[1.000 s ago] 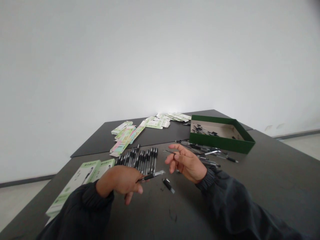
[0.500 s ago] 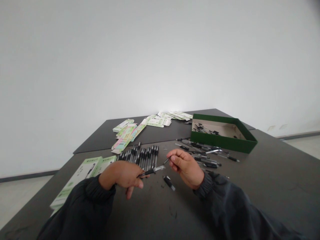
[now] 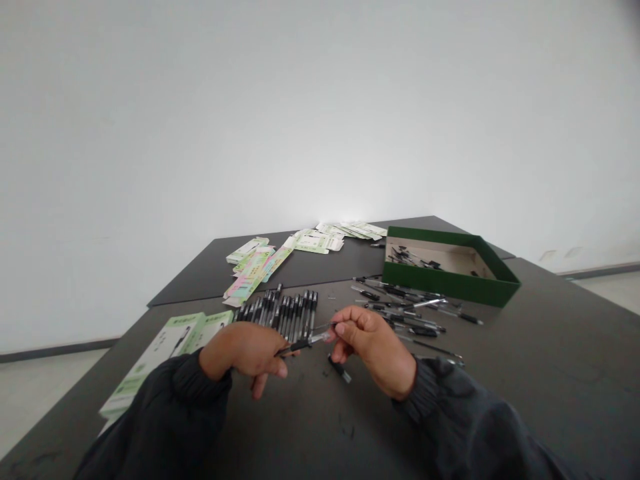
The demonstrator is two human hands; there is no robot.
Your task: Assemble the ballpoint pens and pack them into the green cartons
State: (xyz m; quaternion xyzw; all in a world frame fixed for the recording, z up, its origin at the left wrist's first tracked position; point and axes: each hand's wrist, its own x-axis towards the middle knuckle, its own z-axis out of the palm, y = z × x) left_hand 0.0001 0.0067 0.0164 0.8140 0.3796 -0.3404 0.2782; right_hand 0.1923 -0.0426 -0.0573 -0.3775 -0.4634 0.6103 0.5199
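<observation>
My left hand [image 3: 247,350] is closed on a clear pen barrel with a black grip [image 3: 301,345], its clear end pointing right. Between thumb and fingertips, my right hand [image 3: 374,343] pinches a thin dark pen refill [image 3: 321,327], which points left just above the barrel. The right fingertips are close to the barrel's clear end; whether they touch it I cannot tell. A black pen cap [image 3: 339,369] lies on the table below my right hand. Behind my left hand, several capped pens [image 3: 299,312] lie side by side in a row.
Loose pens and parts [image 3: 400,291] are scattered right of centre. Beyond them stands an open green box [image 3: 447,283] with dark pieces inside. Green-and-white pen boxes [image 3: 150,363] lie at left. Flattened cartons [image 3: 257,272] and more cartons [image 3: 313,241] lie toward the wall.
My right hand has brought the refill level above the barrel, its fingertips now nearer the clear end. My left hand has hardly moved.
</observation>
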